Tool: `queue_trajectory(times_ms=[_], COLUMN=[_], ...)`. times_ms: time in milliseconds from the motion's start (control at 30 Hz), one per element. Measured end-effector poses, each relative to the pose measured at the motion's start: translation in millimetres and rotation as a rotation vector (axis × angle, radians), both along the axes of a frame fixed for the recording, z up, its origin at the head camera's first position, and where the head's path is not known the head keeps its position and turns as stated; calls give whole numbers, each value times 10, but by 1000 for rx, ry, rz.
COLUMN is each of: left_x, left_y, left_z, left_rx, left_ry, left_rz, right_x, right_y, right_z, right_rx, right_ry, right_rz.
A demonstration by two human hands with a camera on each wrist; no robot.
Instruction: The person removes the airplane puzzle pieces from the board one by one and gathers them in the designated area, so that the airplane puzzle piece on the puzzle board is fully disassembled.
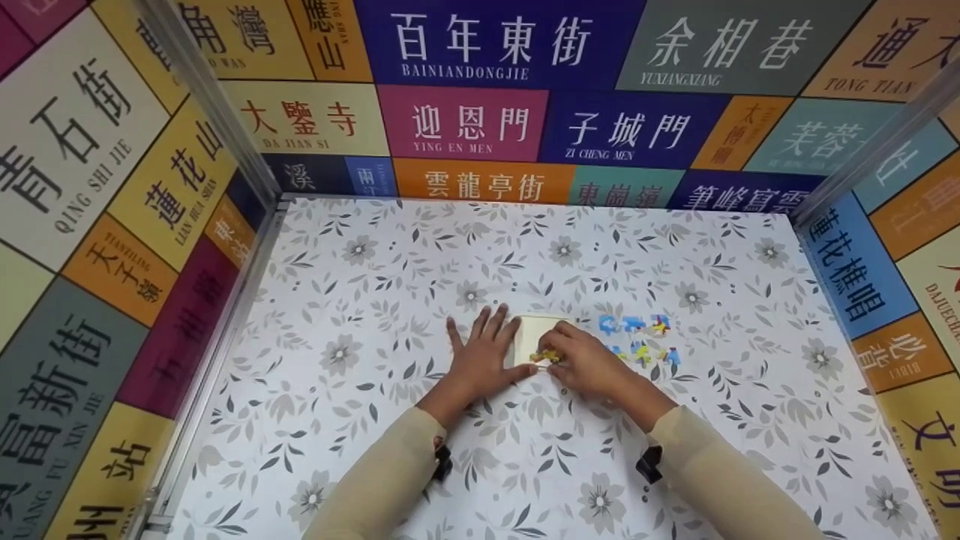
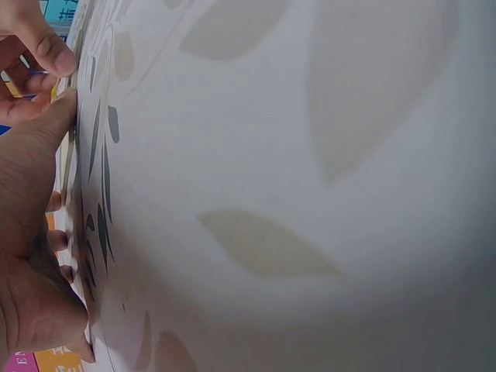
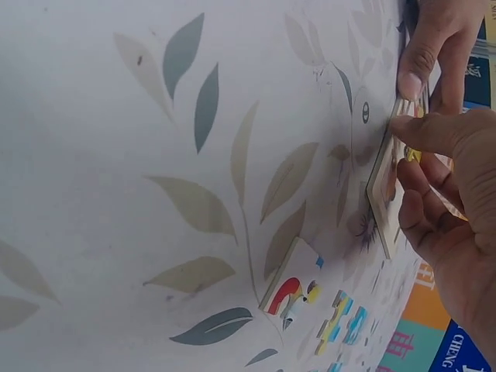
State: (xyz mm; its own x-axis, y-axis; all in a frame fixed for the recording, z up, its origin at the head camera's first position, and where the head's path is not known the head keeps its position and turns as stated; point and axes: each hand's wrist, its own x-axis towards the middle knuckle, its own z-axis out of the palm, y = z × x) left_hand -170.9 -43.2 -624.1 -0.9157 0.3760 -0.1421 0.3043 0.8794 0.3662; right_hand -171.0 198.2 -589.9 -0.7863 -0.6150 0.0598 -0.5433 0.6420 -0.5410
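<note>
A cream puzzle tray (image 1: 531, 330) lies flat on the patterned table. My left hand (image 1: 480, 361) rests at its left side with fingers spread, the thumb touching the near edge. Over the near part of the tray, my right hand (image 1: 589, 360) curls its fingers and pinches a yellowish jigsaw piece (image 1: 543, 356). Those fingers partly hide the piece and the tray's right side. In the right wrist view, the tray (image 3: 381, 180) shows edge-on beneath the right hand (image 3: 457, 167). The left wrist view shows the left thumb (image 2: 58, 116) along the tray's edge.
Right of the tray lie several loose jigsaw pieces in two rows, among them a blue-and-red piece (image 1: 660, 324) and a blue piece (image 1: 670, 356). The floral table (image 1: 420, 255) is bordered by upright panels (image 1: 465, 124) with coloured signs at the back and sides.
</note>
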Motion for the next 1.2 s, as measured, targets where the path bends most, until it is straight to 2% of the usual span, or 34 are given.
queue_trajectory(times_ms=[233,433,567,733,900,1067,1200], left_x=[1,-11,-24,-11,-5,-7,-6], left_y=[2,1,-2,-27,-31,-10,11], left_z=[-1,-12,-43,-26,24,-2,-26], left_rx=[-7,-19,16,52,26,17,13], left_ry=[-7,-11,-26,-19,-1,-5,-12], left_rz=[4,1,-1,-5,-2,1,5], right_x=[29,137,237,342,437,511,545], right_y=[75,224,380,609,811,986,1140], right_z=[15,87,118,129,159,194,202], right_rx=[-40,-51,-61,-63,-44,-22,-68], right_ry=[14,14,46,89,81,89,95], right_rz=[-5,16,30,43,33,34,54])
